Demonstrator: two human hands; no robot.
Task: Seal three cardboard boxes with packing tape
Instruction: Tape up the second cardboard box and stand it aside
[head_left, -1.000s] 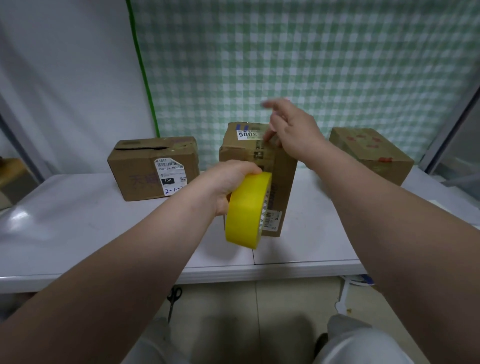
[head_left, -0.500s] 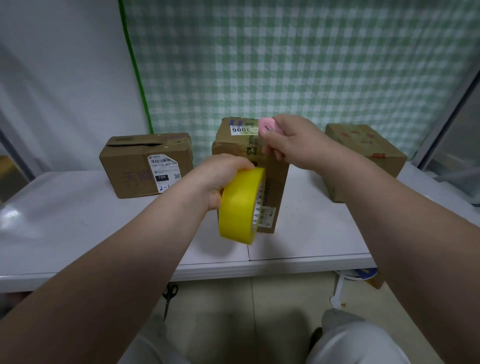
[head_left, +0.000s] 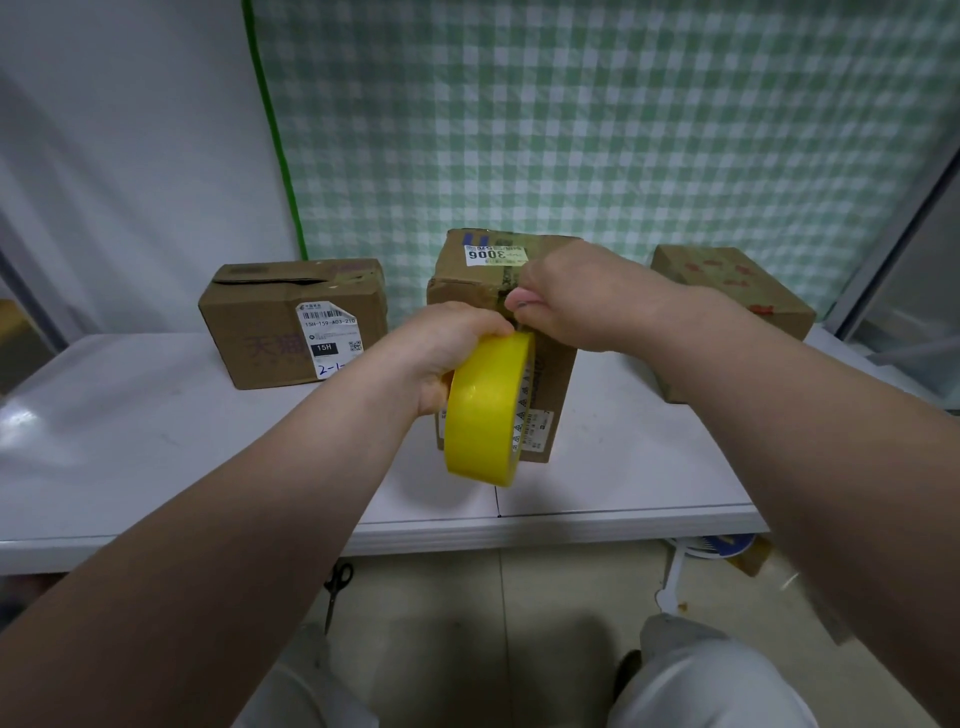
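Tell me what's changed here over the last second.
The right hand came down from the top of the middle box to the upper edge of the tape roll, fingers going from spread to curled; whether it has the tape end is unclear. The left hand still grips the roll; the middle box, left box and right box sit as before.

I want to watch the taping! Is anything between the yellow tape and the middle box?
Nothing visible. The left hand holds the yellow tape roll right in front of the middle box; the right hand is curled at the roll's top.
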